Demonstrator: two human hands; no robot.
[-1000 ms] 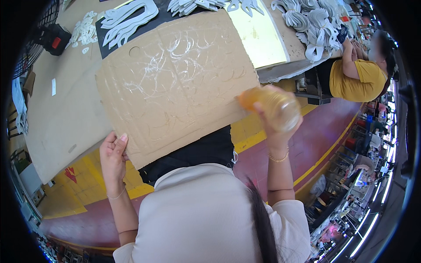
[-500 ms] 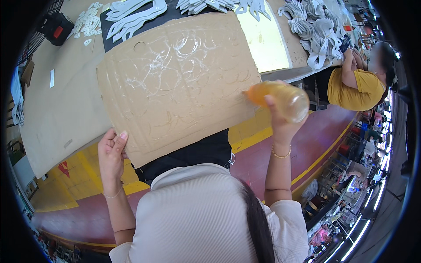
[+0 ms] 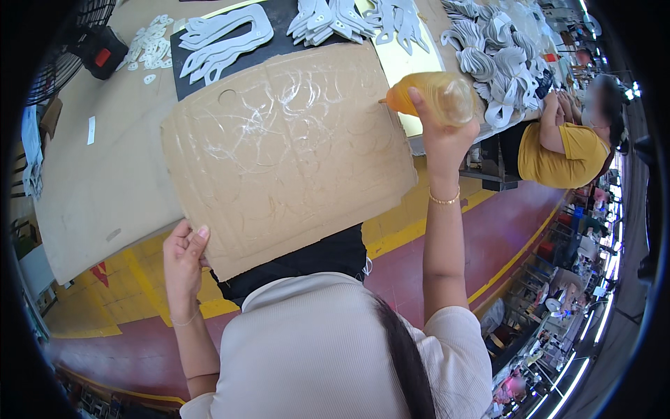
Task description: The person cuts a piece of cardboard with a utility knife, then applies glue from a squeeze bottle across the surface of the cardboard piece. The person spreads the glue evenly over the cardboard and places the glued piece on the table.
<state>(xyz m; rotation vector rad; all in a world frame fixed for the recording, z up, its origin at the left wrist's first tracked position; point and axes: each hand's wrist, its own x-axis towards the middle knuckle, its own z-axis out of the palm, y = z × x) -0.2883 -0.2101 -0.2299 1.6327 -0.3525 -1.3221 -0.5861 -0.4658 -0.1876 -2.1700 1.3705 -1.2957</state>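
Note:
A brown cardboard sheet (image 3: pixel 300 188) lies over the table's near edge, marked with glossy, looping streaks of a clear substance. My left hand (image 3: pixel 185 255) pinches its near left corner, thumb on top. In my right hand (image 3: pixel 447 143) is a clear squeeze bottle (image 3: pixel 436 96) of amber liquid, held on its side. The bottle's pointed orange tip is above the sheet's far right edge; whether it touches the cardboard I cannot tell.
Grey shaped pieces (image 3: pixel 230 38) lie on a black board (image 3: pixel 183 80) at the back, beside a pale yellow sheet (image 3: pixel 412 63). More grey bundles (image 3: pixel 499 70) are piled at right, near a person in a yellow shirt (image 3: pixel 565 153). Small white pieces (image 3: pixel 150 45) lie far left.
My right hand has carried the bottle away from me, from the sheet's right side toward its far right corner. My left hand keeps hold of the same corner.

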